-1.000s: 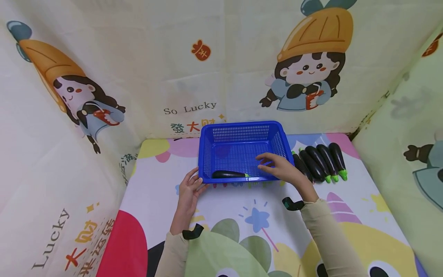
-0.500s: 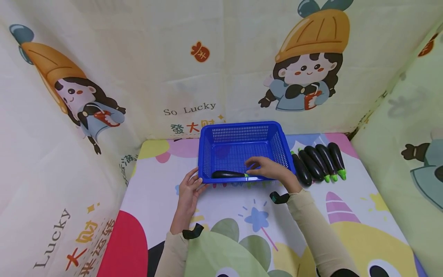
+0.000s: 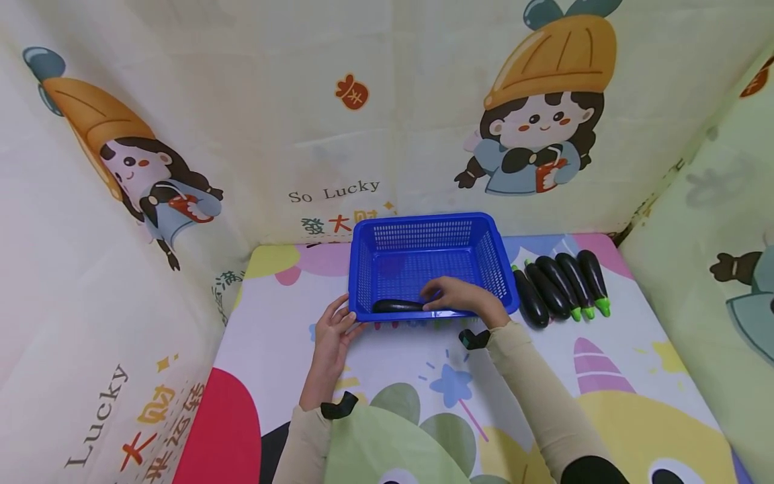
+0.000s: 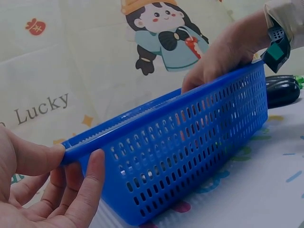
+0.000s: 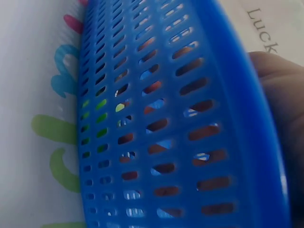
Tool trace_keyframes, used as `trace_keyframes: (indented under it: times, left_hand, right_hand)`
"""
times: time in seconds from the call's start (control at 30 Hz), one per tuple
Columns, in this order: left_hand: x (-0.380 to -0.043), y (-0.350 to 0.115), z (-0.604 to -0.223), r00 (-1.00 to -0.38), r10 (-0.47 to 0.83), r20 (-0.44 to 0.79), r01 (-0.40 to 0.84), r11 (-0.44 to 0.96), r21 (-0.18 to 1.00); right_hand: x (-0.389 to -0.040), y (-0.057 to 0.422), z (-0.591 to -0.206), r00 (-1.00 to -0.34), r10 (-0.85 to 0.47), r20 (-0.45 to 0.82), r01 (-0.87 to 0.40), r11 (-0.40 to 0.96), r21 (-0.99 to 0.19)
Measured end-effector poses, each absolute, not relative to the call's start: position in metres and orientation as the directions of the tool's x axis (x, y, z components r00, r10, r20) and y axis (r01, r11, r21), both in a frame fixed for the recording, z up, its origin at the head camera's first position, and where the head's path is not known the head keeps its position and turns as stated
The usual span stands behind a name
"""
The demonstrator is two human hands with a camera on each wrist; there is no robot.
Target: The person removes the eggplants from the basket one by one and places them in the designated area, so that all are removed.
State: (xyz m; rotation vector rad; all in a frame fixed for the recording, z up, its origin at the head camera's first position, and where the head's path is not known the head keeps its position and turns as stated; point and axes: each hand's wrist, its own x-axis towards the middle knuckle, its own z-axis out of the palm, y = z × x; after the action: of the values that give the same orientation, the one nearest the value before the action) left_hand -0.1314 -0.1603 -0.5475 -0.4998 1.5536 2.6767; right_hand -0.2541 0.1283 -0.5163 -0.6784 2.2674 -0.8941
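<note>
A blue plastic basket (image 3: 426, 233) with slotted walls stands on the table. One dark eggplant (image 3: 394, 306) lies inside along its near wall. My left hand (image 3: 331, 336) grips the near left corner; in the left wrist view its thumb lies on the basket's rim (image 4: 142, 122), with fingers underneath. My right hand (image 3: 457, 296) reaches over the near wall to the eggplant's right end, its fingers bent downward and covering the green cap. Through the slots in the right wrist view, bits of green and fingers show. Whether they pinch the eggplant, I cannot tell.
Several more eggplants (image 3: 566, 288) lie side by side on the table right of the basket, most with green caps toward me. A printed cloth (image 3: 387, 370) covers the table. Cartoon-patterned sheets (image 3: 417, 134) hang close behind and at both sides.
My right hand has moved left and down inside the basket, from above its right part to the eggplant's capped end. The left hand stays at the corner; the eggplant lies where it was.
</note>
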Motion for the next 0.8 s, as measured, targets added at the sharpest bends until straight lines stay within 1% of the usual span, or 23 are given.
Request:
trace_keyframes:
  times: [0.27,0.4,0.8]
  left_hand:
    - [-0.132,-0.162,-0.548,-0.952,-0.142,-0.272,-0.168,-0.5,0.849]
    - [-0.132,-0.162,-0.548,-0.952,-0.14,-0.271,-0.168,-0.503,0.848]
    - [-0.134,-0.163,-0.548,-0.95,-0.135,-0.282,-0.174,-0.519,0.837]
  right_hand:
    - [-0.259,0.118,-0.519,-0.655,-0.664,-0.361,-0.291,0.662,-0.69]
    - [-0.26,0.114,-0.522,-0.641,-0.671,-0.372,-0.294,0.663,-0.689]
    - [-0.259,0.115,-0.528,-0.659,-0.639,-0.397,-0.268,0.692,-0.67]
